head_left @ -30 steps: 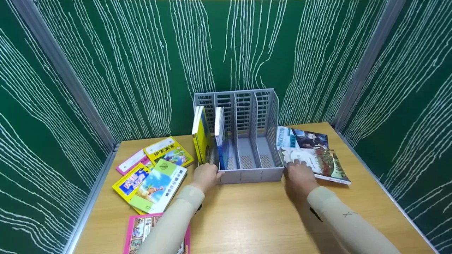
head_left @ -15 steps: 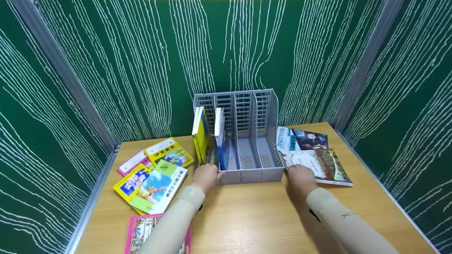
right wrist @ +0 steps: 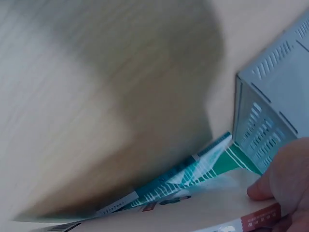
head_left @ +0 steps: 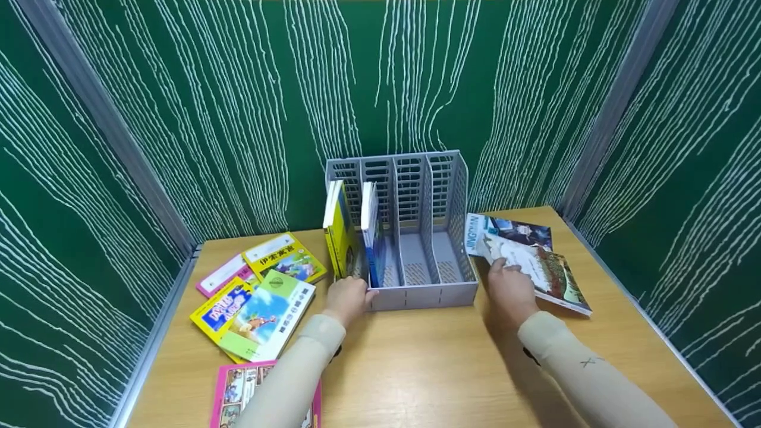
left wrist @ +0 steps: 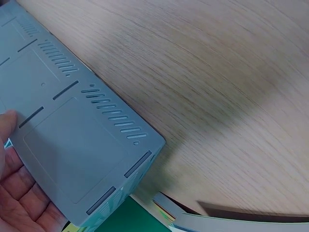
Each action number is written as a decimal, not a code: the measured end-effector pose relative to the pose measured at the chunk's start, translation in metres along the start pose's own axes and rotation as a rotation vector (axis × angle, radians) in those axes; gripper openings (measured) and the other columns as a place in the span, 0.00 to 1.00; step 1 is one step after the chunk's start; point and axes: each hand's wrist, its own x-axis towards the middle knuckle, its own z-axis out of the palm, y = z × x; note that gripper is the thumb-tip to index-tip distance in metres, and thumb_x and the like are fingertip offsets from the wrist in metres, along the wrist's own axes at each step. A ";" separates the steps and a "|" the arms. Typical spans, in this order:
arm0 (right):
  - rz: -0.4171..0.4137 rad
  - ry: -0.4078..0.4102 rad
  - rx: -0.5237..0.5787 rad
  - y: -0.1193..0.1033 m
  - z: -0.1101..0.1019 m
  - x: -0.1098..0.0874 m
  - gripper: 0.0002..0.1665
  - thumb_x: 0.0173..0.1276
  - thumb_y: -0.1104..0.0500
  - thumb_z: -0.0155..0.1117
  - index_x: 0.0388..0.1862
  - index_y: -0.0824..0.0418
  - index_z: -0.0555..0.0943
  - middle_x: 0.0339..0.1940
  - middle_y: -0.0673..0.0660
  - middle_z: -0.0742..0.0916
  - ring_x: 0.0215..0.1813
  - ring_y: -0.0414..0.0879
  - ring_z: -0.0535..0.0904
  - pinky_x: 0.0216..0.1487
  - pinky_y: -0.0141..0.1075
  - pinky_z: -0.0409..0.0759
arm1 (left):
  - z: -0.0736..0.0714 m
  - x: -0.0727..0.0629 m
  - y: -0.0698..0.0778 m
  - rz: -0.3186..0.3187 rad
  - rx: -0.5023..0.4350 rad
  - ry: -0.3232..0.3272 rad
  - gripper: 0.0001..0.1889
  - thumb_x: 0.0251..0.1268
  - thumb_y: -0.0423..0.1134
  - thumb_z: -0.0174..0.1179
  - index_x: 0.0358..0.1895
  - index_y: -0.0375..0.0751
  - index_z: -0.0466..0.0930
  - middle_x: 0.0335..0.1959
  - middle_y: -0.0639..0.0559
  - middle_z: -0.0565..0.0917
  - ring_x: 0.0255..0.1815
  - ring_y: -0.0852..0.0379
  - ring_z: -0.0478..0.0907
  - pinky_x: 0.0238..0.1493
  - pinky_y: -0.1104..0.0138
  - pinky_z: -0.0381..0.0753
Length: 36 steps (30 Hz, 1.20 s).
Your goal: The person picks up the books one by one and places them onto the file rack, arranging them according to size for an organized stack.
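A grey magazine rack with several upright slots stands mid-table. My left hand grips its front left corner; in the left wrist view that hand's curled fingers reach over the front panel's edge. Two books stand in the left slots, a yellow one and a blue-and-white one. Right of the rack, my right hand pinches the near left edge of a white-and-brown paperback, thumb on one face in the right wrist view. Beneath that paperback lies a blue-and-dark book.
Left of the rack lie overlapping books: a green-and-white one, a yellow one, another yellow one and a pink one. A pink-bordered book lies under the left forearm. Green walls with white streaks surround the table.
My right hand has shifted slightly right, away from the rack's side, and the white-and-brown paperback has turned and its left end has moved right. The left hand and rack stay put.
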 end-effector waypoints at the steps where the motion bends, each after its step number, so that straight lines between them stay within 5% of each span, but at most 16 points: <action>1: 0.003 -0.015 0.000 0.001 -0.003 0.001 0.34 0.60 0.69 0.64 0.63 0.89 0.71 0.32 0.82 0.85 0.26 0.65 0.86 0.25 0.57 0.87 | 0.000 0.000 0.000 -0.004 -0.002 -0.005 0.22 0.78 0.54 0.67 0.28 0.41 0.88 0.25 0.46 0.88 0.28 0.44 0.88 0.33 0.50 0.88; 8: 0.003 -0.102 0.040 0.007 -0.022 0.009 0.35 0.69 0.69 0.64 0.67 0.90 0.67 0.35 0.82 0.85 0.30 0.65 0.87 0.30 0.57 0.89 | -0.003 -0.001 0.001 -0.016 -0.004 -0.030 0.21 0.78 0.54 0.66 0.29 0.42 0.88 0.22 0.48 0.86 0.24 0.49 0.83 0.32 0.52 0.86; 13: 0.028 -0.058 0.100 0.013 -0.037 0.015 0.29 0.77 0.70 0.59 0.69 0.89 0.66 0.33 0.80 0.85 0.27 0.65 0.86 0.27 0.58 0.88 | -0.007 -0.001 0.003 -0.019 -0.018 -0.036 0.21 0.79 0.54 0.65 0.30 0.41 0.89 0.24 0.47 0.87 0.26 0.48 0.85 0.34 0.51 0.87; 21: 0.056 0.089 0.191 0.017 -0.052 0.021 0.28 0.75 0.71 0.62 0.68 0.84 0.69 0.40 0.81 0.85 0.33 0.71 0.87 0.33 0.63 0.89 | 0.000 -0.001 0.001 -0.016 -0.019 -0.023 0.22 0.80 0.54 0.65 0.29 0.41 0.87 0.23 0.47 0.86 0.25 0.48 0.83 0.32 0.52 0.86; 25: 0.107 0.194 0.332 0.015 -0.058 0.022 0.21 0.78 0.70 0.57 0.65 0.81 0.72 0.39 0.82 0.86 0.34 0.76 0.87 0.34 0.67 0.88 | 0.004 -0.004 0.000 0.008 -0.013 0.033 0.22 0.78 0.53 0.66 0.27 0.40 0.87 0.24 0.43 0.88 0.27 0.42 0.87 0.31 0.49 0.86; 28: 0.152 0.240 0.474 0.013 -0.064 0.024 0.19 0.81 0.69 0.53 0.64 0.80 0.73 0.47 0.84 0.87 0.45 0.80 0.88 0.43 0.69 0.88 | 0.005 -0.004 -0.001 0.018 -0.007 0.062 0.22 0.77 0.52 0.67 0.27 0.40 0.87 0.25 0.42 0.89 0.28 0.40 0.88 0.31 0.48 0.85; 32: 0.223 0.262 0.646 0.012 -0.075 0.028 0.20 0.83 0.67 0.50 0.66 0.78 0.75 0.59 0.83 0.85 0.58 0.81 0.85 0.52 0.71 0.85 | 0.004 -0.003 -0.001 0.009 -0.014 0.044 0.21 0.77 0.53 0.67 0.28 0.40 0.88 0.25 0.43 0.89 0.28 0.41 0.88 0.31 0.49 0.85; 36: 0.280 0.300 0.744 0.013 -0.086 0.030 0.21 0.85 0.64 0.49 0.68 0.77 0.75 0.60 0.82 0.86 0.58 0.79 0.86 0.52 0.70 0.85 | 0.003 -0.002 0.000 -0.009 -0.023 0.005 0.22 0.79 0.54 0.65 0.30 0.40 0.88 0.24 0.45 0.88 0.27 0.44 0.87 0.31 0.50 0.86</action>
